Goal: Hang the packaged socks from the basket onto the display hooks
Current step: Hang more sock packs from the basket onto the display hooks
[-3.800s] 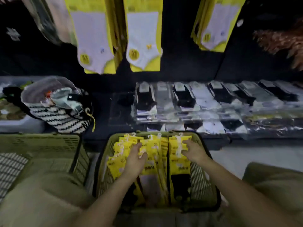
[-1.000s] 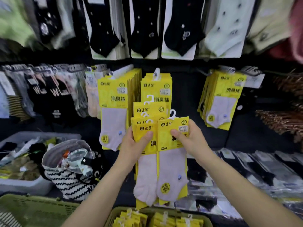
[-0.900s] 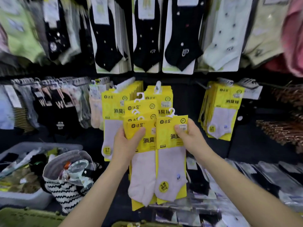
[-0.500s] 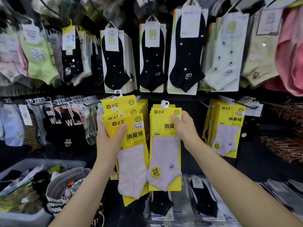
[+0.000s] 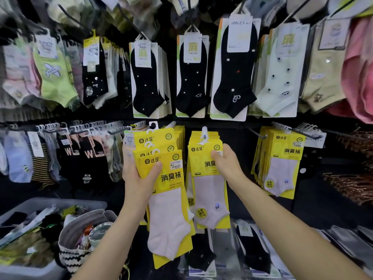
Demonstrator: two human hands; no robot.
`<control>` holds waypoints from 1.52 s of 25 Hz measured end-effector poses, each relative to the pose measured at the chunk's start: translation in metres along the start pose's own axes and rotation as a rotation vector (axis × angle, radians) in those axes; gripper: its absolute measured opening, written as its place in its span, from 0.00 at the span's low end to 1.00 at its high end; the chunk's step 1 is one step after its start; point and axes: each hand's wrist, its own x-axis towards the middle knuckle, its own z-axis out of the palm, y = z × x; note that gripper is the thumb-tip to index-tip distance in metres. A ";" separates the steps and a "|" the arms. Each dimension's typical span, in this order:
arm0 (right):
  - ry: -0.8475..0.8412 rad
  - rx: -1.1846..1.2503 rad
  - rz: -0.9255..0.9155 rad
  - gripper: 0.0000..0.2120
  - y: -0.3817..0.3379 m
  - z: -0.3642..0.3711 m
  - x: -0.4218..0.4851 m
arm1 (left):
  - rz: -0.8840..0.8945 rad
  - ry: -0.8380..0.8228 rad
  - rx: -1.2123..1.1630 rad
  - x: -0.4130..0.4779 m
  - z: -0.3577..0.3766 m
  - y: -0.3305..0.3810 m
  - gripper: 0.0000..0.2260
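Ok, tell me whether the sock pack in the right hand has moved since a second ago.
Yes. The pack in the right hand rose: its top was below the middle hanging stack, now it overlaps that stack, just under its hook.

Two bare forearms (image 5: 113, 235) (slim, smooth), bare left hand (image 5: 139, 178), bare right hand (image 5: 228, 164)

"消臭袜" on yellow sock packs (image 5: 170, 179)

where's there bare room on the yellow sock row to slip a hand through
Bare dark panel between the middle yellow stack and the right yellow stack, just above the right hand. Crowded: the left hanger rail and the top row, packed edge to edge.
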 end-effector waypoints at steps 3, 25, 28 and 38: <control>-0.011 -0.072 0.016 0.05 -0.001 0.000 -0.002 | -0.022 -0.013 -0.048 -0.004 0.001 0.005 0.10; -0.171 -0.217 -0.291 0.06 -0.047 -0.019 -0.039 | -0.126 -0.184 -0.087 -0.021 0.045 0.002 0.12; -0.181 -0.217 -0.273 0.08 -0.052 -0.025 -0.033 | -0.148 -0.211 -0.104 -0.023 0.049 -0.004 0.17; -0.023 -0.123 -0.122 0.07 -0.052 -0.034 0.010 | -0.105 0.036 -0.085 -0.023 0.007 -0.017 0.08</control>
